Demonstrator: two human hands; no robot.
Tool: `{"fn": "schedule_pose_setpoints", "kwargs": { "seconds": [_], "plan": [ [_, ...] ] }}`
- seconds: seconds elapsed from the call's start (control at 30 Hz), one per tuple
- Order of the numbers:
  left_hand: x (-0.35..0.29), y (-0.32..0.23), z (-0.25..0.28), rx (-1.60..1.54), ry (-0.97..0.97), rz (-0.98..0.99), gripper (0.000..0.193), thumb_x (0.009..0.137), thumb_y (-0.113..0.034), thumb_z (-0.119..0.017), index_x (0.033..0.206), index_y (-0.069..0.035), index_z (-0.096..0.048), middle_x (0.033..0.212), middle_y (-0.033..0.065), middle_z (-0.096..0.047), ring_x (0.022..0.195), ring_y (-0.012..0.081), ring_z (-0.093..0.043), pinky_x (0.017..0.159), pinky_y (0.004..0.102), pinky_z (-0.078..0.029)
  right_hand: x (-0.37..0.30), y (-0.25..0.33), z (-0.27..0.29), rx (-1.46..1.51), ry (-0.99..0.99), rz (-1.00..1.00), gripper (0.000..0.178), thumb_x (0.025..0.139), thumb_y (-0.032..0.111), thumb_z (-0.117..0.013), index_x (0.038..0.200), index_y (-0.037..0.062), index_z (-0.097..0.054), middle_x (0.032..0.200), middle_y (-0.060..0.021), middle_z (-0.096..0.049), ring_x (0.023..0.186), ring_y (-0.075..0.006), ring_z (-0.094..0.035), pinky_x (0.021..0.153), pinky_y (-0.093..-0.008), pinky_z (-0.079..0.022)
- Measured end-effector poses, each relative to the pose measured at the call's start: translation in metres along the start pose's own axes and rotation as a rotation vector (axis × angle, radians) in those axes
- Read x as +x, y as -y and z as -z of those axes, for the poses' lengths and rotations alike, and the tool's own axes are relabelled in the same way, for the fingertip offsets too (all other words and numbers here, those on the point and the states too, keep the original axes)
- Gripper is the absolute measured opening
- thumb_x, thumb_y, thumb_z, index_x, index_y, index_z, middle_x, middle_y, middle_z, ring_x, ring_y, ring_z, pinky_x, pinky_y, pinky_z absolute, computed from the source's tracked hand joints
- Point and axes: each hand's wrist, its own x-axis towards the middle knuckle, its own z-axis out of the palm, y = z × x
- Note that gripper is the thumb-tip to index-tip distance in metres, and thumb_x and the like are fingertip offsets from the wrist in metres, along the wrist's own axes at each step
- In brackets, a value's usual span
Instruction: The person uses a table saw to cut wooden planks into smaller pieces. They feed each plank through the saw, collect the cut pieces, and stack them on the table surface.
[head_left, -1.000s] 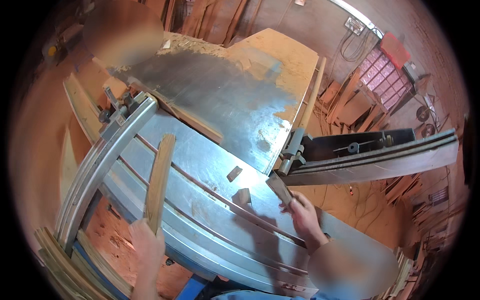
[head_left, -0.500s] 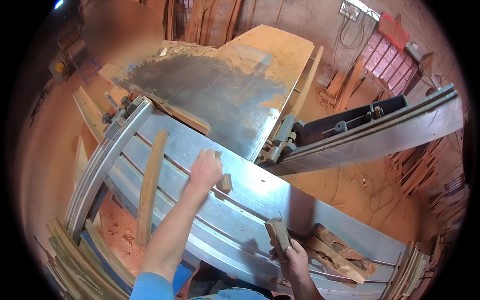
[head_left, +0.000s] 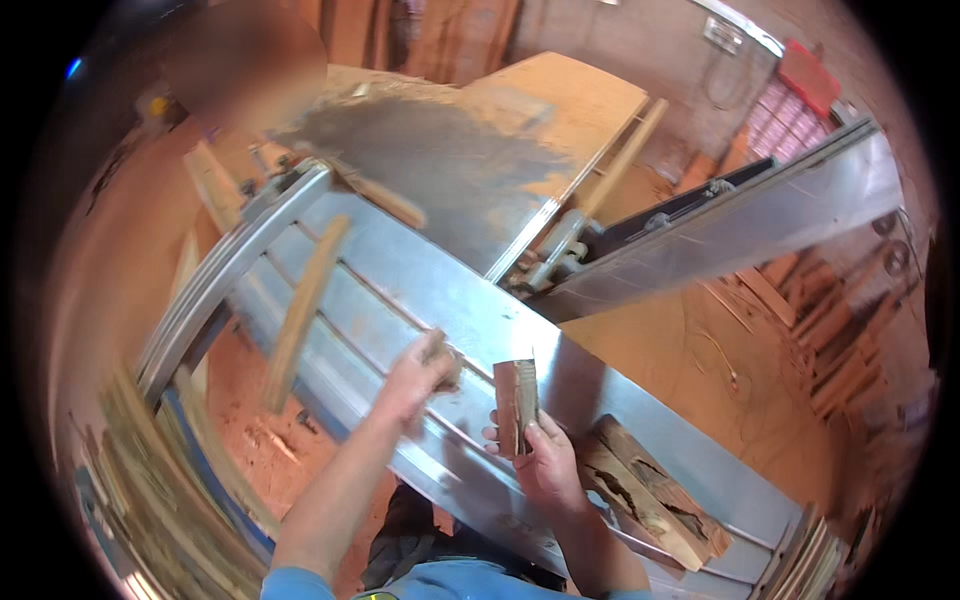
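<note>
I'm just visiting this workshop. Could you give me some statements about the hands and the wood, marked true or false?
1. The right hand holds a short wooden block. True.
2. The left hand grips the long wooden strip. False: the hand is apart from the strip.
3. Cracked wooden pieces lie on the metal table, to the right of the right hand. True.
4. The long wooden strip lies to the right of both hands. False: it lies to the left of both.
5. The person's sleeves are blue. True.
</note>
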Motion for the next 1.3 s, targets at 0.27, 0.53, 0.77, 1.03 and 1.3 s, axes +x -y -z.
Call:
{"fn": "schedule_pose_setpoints", "kwargs": {
  "seconds": [0.27, 0.53, 0.77, 1.03, 1.3],
  "plan": [
    [-0.163, 0.053, 0.013, -0.381, -0.343, -0.207, 0.079, 0.103, -0.025, -0.056, 0.158, 0.004, -0.008, 0.150, 0.0167, -0.037, 0.137, 0.0244, -0.038, 0.114, 0.0364, -0.033, -0.039, -0.070, -0.079, -1.106, 0.333, 0.475, 0.056, 0.089, 0.000, -0.055, 0.143, -0.0065, -0.038, 0.129, -0.0212, -0.052, 0.119, -0.0321, -0.054, 0.099, -0.0399, -0.044],
    [-0.381, 0.060, 0.051, -0.472, -0.659, -0.355, 0.068, 0.092, -0.010, -0.072, 0.147, 0.000, -0.032, 0.123, 0.0082, -0.060, 0.111, 0.0179, -0.060, 0.097, 0.0343, -0.050, -0.173, -0.123, -0.167, -1.150, 1.123, 0.536, 0.054, 0.086, 0.010, -0.068, 0.134, -0.0060, -0.050, 0.137, -0.0294, -0.050, 0.124, -0.0433, -0.053, 0.103, -0.0467, -0.045],
    [-0.648, 0.147, 0.079, -0.932, -1.013, -0.714, 0.043, 0.094, -0.010, -0.066, 0.133, -0.002, -0.050, 0.117, 0.0109, -0.065, 0.102, 0.0240, -0.067, 0.087, 0.0415, -0.058, -0.283, -0.179, -0.138, -0.968, 1.273, -0.020, 0.055, 0.095, 0.005, -0.056, 0.146, -0.0057, -0.039, 0.138, -0.0176, -0.056, 0.121, -0.0267, -0.059, 0.104, -0.0381, -0.047],
    [-0.853, 0.234, 0.126, -0.947, -1.454, -1.040, 0.047, 0.098, -0.036, -0.057, 0.128, 0.000, -0.056, 0.117, 0.0201, -0.068, 0.104, 0.0334, -0.067, 0.090, 0.0474, -0.055, -0.324, -0.209, -0.179, -1.124, 1.201, -0.168, 0.044, 0.094, -0.001, -0.053, 0.138, -0.0031, -0.053, 0.128, -0.0150, -0.064, 0.110, -0.0228, -0.064, 0.092, -0.0336, -0.053],
    [-0.864, 0.396, 0.096, -1.450, -1.457, -0.635, 0.032, 0.091, -0.030, -0.063, 0.113, -0.006, -0.065, 0.104, 0.0166, -0.070, 0.094, 0.0340, -0.068, 0.084, 0.0516, -0.055, -0.337, -0.255, -0.232, -1.161, 1.213, 0.018, 0.032, 0.101, 0.015, -0.055, 0.124, -0.0056, -0.062, 0.109, -0.0140, -0.070, 0.092, -0.0203, -0.067, 0.080, -0.0293, -0.054]
  ]
}}
